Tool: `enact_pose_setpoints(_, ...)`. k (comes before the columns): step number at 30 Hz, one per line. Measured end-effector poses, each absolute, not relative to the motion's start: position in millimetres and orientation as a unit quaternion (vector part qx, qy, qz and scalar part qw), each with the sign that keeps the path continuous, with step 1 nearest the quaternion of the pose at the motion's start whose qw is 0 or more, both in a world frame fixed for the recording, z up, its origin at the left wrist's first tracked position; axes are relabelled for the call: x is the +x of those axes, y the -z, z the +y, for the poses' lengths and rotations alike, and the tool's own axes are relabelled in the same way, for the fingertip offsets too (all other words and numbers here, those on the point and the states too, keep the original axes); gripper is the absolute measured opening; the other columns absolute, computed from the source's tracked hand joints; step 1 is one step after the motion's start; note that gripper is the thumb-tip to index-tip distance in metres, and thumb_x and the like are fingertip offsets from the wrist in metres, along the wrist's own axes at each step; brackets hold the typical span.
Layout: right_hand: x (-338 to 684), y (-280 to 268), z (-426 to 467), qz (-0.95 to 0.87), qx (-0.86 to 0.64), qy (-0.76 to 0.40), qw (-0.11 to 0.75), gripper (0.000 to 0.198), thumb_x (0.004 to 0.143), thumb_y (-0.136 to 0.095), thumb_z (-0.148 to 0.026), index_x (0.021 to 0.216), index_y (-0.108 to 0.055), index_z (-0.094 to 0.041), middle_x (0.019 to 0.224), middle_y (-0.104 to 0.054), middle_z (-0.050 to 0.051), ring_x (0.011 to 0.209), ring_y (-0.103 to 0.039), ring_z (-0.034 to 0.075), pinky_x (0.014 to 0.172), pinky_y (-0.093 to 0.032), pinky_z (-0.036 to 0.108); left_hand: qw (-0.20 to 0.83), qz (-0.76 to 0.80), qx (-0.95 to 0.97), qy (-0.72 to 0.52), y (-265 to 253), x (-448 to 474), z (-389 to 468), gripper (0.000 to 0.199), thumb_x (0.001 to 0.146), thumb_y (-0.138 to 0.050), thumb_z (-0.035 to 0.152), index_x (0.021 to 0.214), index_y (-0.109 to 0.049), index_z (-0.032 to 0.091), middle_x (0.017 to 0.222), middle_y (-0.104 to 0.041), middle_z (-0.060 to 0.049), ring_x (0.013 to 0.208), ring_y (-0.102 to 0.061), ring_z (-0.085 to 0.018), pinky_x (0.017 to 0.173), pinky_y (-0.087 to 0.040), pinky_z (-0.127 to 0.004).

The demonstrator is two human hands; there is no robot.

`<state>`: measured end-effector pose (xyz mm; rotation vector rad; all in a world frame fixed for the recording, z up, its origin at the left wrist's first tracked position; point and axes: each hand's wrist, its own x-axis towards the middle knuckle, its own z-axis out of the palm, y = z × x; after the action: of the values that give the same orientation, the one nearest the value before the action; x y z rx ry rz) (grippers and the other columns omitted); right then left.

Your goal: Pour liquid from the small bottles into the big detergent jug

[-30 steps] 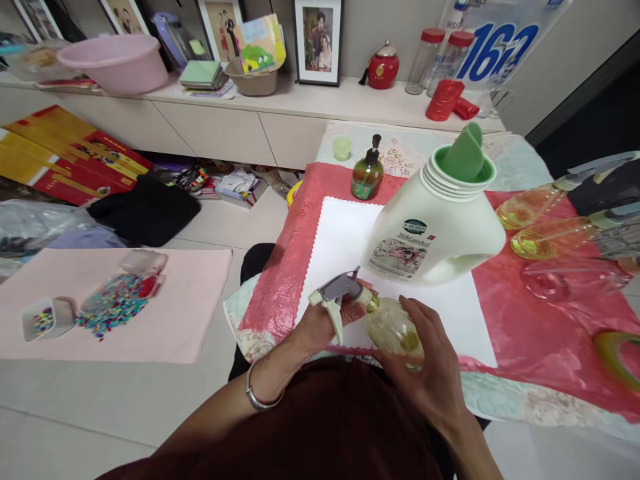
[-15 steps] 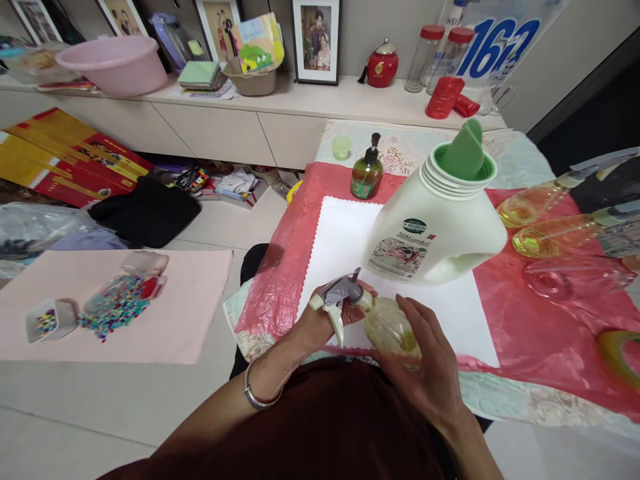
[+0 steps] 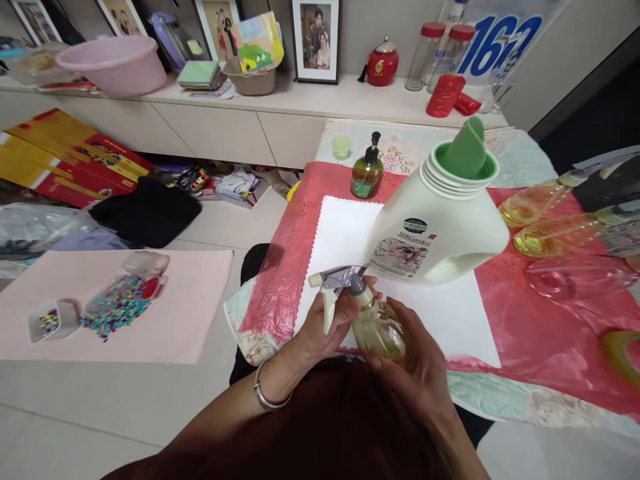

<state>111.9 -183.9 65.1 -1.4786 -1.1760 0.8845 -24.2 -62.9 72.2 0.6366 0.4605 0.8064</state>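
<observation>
Two bare hands hold one small spray bottle (image 3: 375,327) above the table's near edge, the left hand (image 3: 325,327) wrapped round its grey trigger head (image 3: 340,280), the right hand (image 3: 420,367) cupping its clear body, just before a big white detergent jug (image 3: 440,220) on a white mat (image 3: 345,233)
</observation>
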Motion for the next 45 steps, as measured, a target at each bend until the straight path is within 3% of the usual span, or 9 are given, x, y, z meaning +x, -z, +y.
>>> enact_pose_setpoints(6,105.6,-62.6,-180.7,-0.439,-0.610,-0.393,0.531,0.078,0.081,-0.083,-0.042,0.149,-0.048,-0.026,0.145,-0.051,0.012,0.131,-0.053,0.031,0.107,-0.050,0.046,0.833,0.239,0.280,-0.414,-74.1,-18.2,-65.0,0.041,0.071,-0.090,0.042,0.101,-0.074,0.019,0.092,-0.074,-0.005,0.097,-0.071,-0.026,0.099,-0.052,-0.045)
enact_pose_setpoints(10,103.1,-62.3,-176.6,-0.345,-0.525,-0.517,0.582,0.076,0.079,-0.082,-0.045,0.145,-0.050,-0.026,0.145,-0.053,0.011,0.132,-0.053,0.033,0.109,-0.048,0.048,0.849,0.224,0.274,-0.392,-73.7,-20.2,-62.8,0.043,0.071,-0.089,0.043,0.103,-0.074,0.019,0.095,-0.075,-0.006,0.103,-0.071,-0.029,0.102,-0.052,-0.048)
enact_pose_setpoints(18,99.6,-57.8,-165.6,-0.182,-0.410,-0.681,0.579,0.065,0.071,-0.078,-0.055,0.126,-0.065,-0.021,0.122,-0.067,0.012,0.110,-0.066,0.034,0.089,-0.058,0.047,0.854,0.236,0.277,-0.373,-74.7,-21.2,-61.2,0.042,0.073,-0.088,0.043,0.104,-0.070,0.019,0.099,-0.072,-0.007,0.095,-0.072,-0.027,0.089,-0.057,-0.043)
enact_pose_setpoints(24,80.8,-48.8,-164.7,-0.148,-0.399,-0.613,0.665,0.064,0.091,-0.064,-0.061,0.142,-0.053,-0.025,0.147,-0.051,0.014,0.131,-0.055,0.033,0.107,-0.050,0.053,0.791,0.268,0.304,-0.458,-75.5,-18.8,-54.7,0.035,0.074,-0.088,0.039,0.097,-0.070,0.019,0.095,-0.070,-0.003,0.093,-0.070,-0.022,0.091,-0.055,-0.040)
enact_pose_setpoints(28,73.1,-44.5,-170.6,-0.263,-0.466,-0.511,0.673,0.091,0.086,-0.078,-0.048,0.159,-0.025,-0.036,0.161,-0.031,0.011,0.145,-0.040,0.031,0.110,-0.049,0.052,0.774,0.297,0.269,-0.491,-73.1,-18.9,-47.5,0.034,0.076,-0.087,0.036,0.100,-0.069,0.022,0.095,-0.071,0.000,0.091,-0.070,-0.019,0.095,-0.053,-0.038)
enact_pose_setpoints(31,72.9,-39.4,-176.5,-0.330,-0.536,-0.447,0.636,0.089,0.086,-0.081,-0.036,0.158,-0.029,-0.037,0.161,-0.029,0.009,0.147,-0.036,0.029,0.113,-0.048,0.047,0.781,0.298,0.245,-0.492,-71.0,-19.3,-46.9,0.034,0.076,-0.087,0.035,0.101,-0.069,0.022,0.094,-0.073,0.001,0.090,-0.071,-0.018,0.095,-0.053,-0.038)
enact_pose_setpoints(38,74.3,-36.2,-180.9,-0.309,-0.516,-0.449,0.661,0.074,0.088,-0.077,-0.039,0.152,-0.042,-0.031,0.157,-0.039,0.010,0.143,-0.043,0.032,0.112,-0.047,0.052,0.804,0.275,0.240,-0.469,-72.7,-20.8,-49.4,0.029,0.075,-0.087,0.033,0.098,-0.073,0.021,0.094,-0.075,-0.001,0.096,-0.072,-0.020,0.103,-0.051,-0.043)
enact_pose_setpoints(41,77.3,-39.5,-177.3,-0.226,-0.435,-0.535,0.688,0.064,0.087,-0.075,-0.049,0.144,-0.052,-0.030,0.151,-0.048,0.011,0.133,-0.053,0.034,0.104,-0.053,0.055,0.809,0.256,0.255,-0.464,-75.0,-22.4,-47.7,0.030,0.076,-0.087,0.032,0.100,-0.074,0.021,0.095,-0.075,-0.002,0.096,-0.071,-0.021,0.104,-0.051,-0.044)
enact_pose_setpoints(45,83.5,-44.9,-171.6,-0.098,-0.367,-0.693,0.613,0.067,0.089,-0.058,-0.075,0.135,-0.059,-0.027,0.138,-0.058,0.015,0.105,-0.069,0.035,0.083,-0.059,0.057,0.821,0.251,0.262,-0.441,-74.8,-24.0,-48.0,0.033,0.075,-0.087,0.036,0.102,-0.073,0.022,0.095,-0.075,-0.002,0.095,-0.071,-0.022,0.101,-0.052,-0.043)
